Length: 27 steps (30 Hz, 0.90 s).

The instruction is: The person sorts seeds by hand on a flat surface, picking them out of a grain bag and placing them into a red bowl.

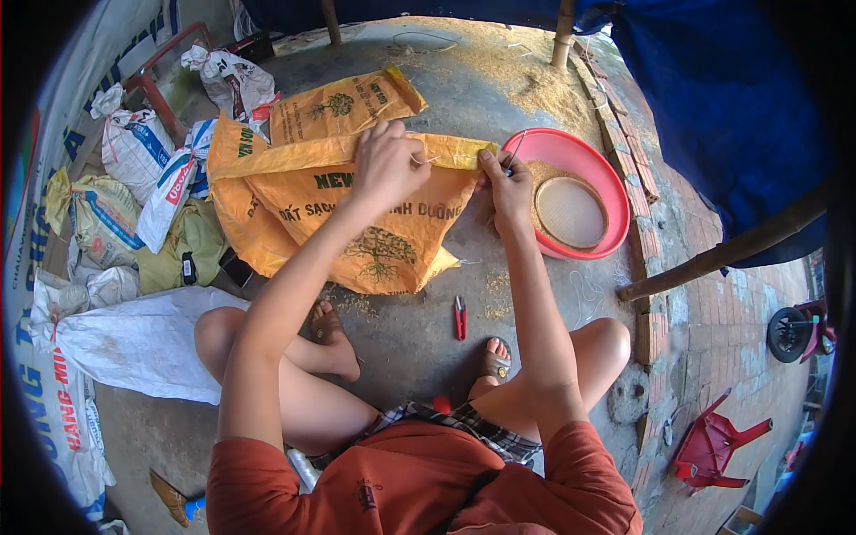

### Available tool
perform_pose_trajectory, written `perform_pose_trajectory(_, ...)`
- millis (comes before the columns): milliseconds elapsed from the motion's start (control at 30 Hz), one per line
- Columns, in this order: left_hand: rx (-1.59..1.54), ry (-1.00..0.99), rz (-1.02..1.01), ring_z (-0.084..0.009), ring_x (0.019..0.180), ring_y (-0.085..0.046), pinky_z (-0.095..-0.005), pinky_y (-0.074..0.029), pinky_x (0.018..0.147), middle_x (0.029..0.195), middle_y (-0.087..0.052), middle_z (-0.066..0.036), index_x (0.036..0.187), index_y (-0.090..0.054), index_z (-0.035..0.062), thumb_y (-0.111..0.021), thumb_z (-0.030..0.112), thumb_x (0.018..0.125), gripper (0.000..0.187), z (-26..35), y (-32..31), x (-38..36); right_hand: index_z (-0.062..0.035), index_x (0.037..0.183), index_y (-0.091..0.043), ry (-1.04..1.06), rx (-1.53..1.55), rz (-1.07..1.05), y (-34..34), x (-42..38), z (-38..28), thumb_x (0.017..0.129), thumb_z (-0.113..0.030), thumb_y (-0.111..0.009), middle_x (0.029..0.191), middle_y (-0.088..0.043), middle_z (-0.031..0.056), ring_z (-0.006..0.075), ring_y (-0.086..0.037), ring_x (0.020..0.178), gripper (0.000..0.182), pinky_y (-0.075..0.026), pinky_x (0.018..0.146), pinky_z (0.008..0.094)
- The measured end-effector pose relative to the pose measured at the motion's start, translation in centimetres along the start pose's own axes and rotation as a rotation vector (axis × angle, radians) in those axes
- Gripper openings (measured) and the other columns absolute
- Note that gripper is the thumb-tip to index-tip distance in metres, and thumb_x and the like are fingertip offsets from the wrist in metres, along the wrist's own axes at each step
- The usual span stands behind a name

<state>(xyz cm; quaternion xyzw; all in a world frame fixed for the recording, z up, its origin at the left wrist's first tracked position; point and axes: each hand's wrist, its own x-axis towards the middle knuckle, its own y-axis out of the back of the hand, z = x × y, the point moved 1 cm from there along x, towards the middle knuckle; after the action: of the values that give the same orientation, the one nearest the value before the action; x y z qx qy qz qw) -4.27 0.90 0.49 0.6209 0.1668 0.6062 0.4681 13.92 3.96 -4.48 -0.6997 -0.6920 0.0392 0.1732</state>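
Note:
An orange woven sack (383, 254) with printed lettering and a tree picture hangs before me, its yellow-orange top edge folded over in a band. My left hand (390, 165) lies across this band with its fingers closed. White thread (434, 161) runs from its fingertips along the fold. At the band's right end my right hand (510, 189) is closed, thumb against the sack's corner. A thin, dark needle-like piece (520, 143) sticks up from its fingers. Its lower end is hidden in the hand.
Right of the sack stands a pink basin (613, 192) holding grain and a round sieve (571, 212). Red-handled thread snips (460, 319) lie between my feet. Filled sacks (134, 147) crowd the left. A wooden pole (727, 248) slants in from the right, near an overturned red stool (718, 443).

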Motion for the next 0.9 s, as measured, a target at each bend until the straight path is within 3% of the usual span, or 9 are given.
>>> perform_pose_trajectory(133,-0.217,0.127,-0.201,-0.0267,0.087,-0.054,-0.0388,-0.041,0.08,0.076,-0.056,-0.011,0.067,-0.065,0.0039,-0.068,0.02,0.067,0.016,-1.9,2.6,0.8,-0.0003,0.078,-0.055,-0.016,-0.003,0.005,0.0,0.0,-0.1,0.084,-0.014,-0.062,0.063,-0.054,0.0027,0.0088,-0.05,0.05,0.016,-0.045,0.046,0.0235)
perform_pose_trajectory(267,-0.338,0.156,-0.168,-0.0286,0.081,-0.056,-0.0368,-0.043,0.075,0.077,-0.056,-0.014,0.068,-0.062,-0.0008,-0.067,0.015,0.067,0.017,-2.7,3.2,0.5,0.0004,0.079,-0.055,0.024,-0.024,-0.02,-0.1,0.0,0.1,0.084,-0.014,-0.061,0.064,-0.054,0.0031,0.0093,-0.051,0.051,0.016,-0.046,0.048,0.0237)
perform_pose_trajectory(700,-0.309,0.102,-0.125,-0.029,0.074,-0.056,-0.0364,-0.044,0.071,0.073,-0.057,-0.013,0.068,-0.06,-0.0015,-0.065,0.013,0.067,0.015,-3.9,2.4,0.1,-0.0016,0.077,-0.053,0.03,0.019,0.004,-0.3,0.0,0.3,0.085,-0.014,-0.06,0.062,-0.054,0.0038,0.0105,-0.053,0.052,0.017,-0.047,0.05,0.0232)
perform_pose_trajectory(767,-0.311,0.032,-0.145,-0.0185,0.064,-0.05,-0.0302,-0.041,0.064,0.072,-0.051,-0.005,0.073,-0.06,-0.0004,-0.068,0.013,0.072,0.015,-4.1,2.7,0.2,-0.0018,0.077,-0.053,0.015,0.026,0.0,0.3,0.3,0.2,0.085,-0.013,-0.06,0.062,-0.054,0.0038,0.0105,-0.053,0.052,0.016,-0.047,0.049,0.0228)
perform_pose_trajectory(800,-0.311,0.032,-0.143,-0.0185,0.064,-0.05,-0.0302,-0.041,0.064,0.072,-0.051,-0.005,0.073,-0.06,-0.0004,-0.068,0.013,0.072,0.015,-4.2,3.2,0.4,-0.0019,0.077,-0.053,0.002,0.033,0.002,0.8,0.6,0.1,0.086,-0.013,-0.06,0.062,-0.054,0.0038,0.0105,-0.053,0.052,0.016,-0.047,0.049,0.0224)
perform_pose_trajectory(900,-0.57,0.086,-0.173,-0.0055,0.064,-0.044,-0.0205,-0.037,0.06,0.072,-0.048,0.003,0.075,-0.063,0.0037,-0.069,0.019,0.077,0.017,-4.4,5.7,1.5,-0.0003,0.082,-0.054,-0.018,0.072,0.009,1.5,0.8,0.3,0.086,-0.012,-0.059,0.068,-0.056,0.0049,0.011,-0.056,0.058,0.013,-0.051,0.055,0.0231)
